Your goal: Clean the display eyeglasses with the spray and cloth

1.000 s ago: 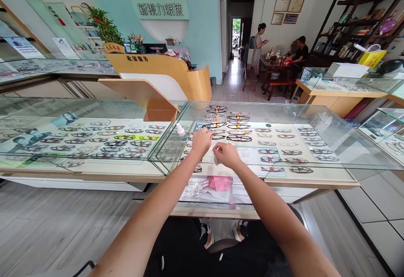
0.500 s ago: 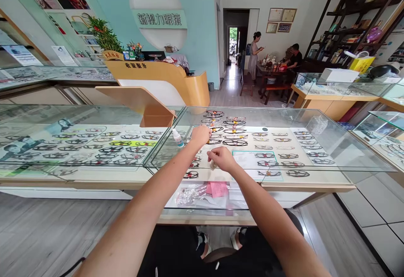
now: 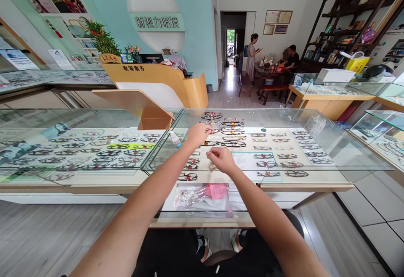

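Right hand point(image 3: 221, 158) curls round crumpled cloth point(image 3: 212, 166) — left hand point(image 3: 199, 134) (grip unclear) beside slim spectacles point(image 3: 233, 144).

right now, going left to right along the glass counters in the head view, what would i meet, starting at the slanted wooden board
Slanted wooden board → small white bottle → left hand → right hand → teal-edged sheet → crumpled clear plastic.

the display case point(image 3: 284, 119) is glossy glass, the eyeglasses point(image 3: 233, 144) perhaps plastic.
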### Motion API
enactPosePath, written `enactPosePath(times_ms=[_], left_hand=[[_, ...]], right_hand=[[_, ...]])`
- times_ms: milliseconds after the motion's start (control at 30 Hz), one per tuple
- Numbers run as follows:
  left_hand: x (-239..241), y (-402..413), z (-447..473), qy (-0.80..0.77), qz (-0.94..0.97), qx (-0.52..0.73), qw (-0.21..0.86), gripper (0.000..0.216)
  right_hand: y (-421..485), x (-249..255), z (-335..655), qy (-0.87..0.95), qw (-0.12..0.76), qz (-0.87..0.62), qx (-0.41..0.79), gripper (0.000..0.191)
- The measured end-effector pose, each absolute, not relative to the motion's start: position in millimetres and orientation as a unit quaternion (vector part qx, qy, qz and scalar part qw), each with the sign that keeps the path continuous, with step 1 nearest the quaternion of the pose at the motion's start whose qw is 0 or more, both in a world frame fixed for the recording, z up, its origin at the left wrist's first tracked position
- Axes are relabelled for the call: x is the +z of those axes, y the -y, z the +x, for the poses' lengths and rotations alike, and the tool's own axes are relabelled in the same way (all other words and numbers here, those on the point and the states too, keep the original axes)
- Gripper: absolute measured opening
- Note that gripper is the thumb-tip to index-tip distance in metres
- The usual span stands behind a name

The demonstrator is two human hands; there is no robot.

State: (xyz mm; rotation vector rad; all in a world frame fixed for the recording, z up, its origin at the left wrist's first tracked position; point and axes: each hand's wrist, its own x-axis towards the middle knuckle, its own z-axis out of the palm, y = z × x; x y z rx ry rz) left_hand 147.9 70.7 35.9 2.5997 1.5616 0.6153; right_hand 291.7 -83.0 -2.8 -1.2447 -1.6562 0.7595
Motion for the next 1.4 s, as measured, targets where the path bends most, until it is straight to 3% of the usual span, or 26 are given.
enactPosePath(times_ms=[167, 267, 367, 600, 767, 833, 1067, 1400], left_hand=[[40.6, -46.4, 151.9, -0.464, 0.727, 0.437, 0.254, 0.033], [30.0, -26.1, 159.2, -0.428, 0.638, 0.517, 0.377, 0.035], [14.2, -10.6, 165.1, -0.412, 0.582, 0.551, 0.433, 0.038], [-5.8, 7.0, 161.8, -0.394, 0.555, 0.561, 0.471, 0.038], [-4.2, 11.9, 160.1, -0.373, 0.552, 0.558, 0.495, 0.035], [-4.3, 12.4, 161.1, -0.36, 0.559, 0.557, 0.498, 0.034], [-8.0, 14.2, 166.7, -0.329, 0.569, 0.551, 0.514, 0.034], [-2.7, 20.8, 168.6, -0.337, 0.575, 0.531, 0.524, 0.037]], right_hand=[[77.1, -6.1, 300.8, 0.622, 0.494, -0.502, 0.341, 0.046], [72.0, -6.5, 308.0, 0.598, 0.507, -0.512, 0.352, 0.056], [68.2, -6.4, 315.3, 0.579, 0.512, -0.526, 0.354, 0.062], [68.0, -6.6, 322.4, 0.565, 0.541, -0.528, 0.332, 0.057], [72.9, -4.5, 315.9, 0.551, 0.584, -0.516, 0.298, 0.021], [73.2, -2.9, 313.6, 0.543, 0.603, -0.504, 0.295, 0.015], [67.2, 1.3, 313.4, 0.494, 0.666, -0.425, 0.363, 0.032], [64.0, -0.5, 313.0, 0.477, 0.683, -0.386, 0.396, 0.031]])
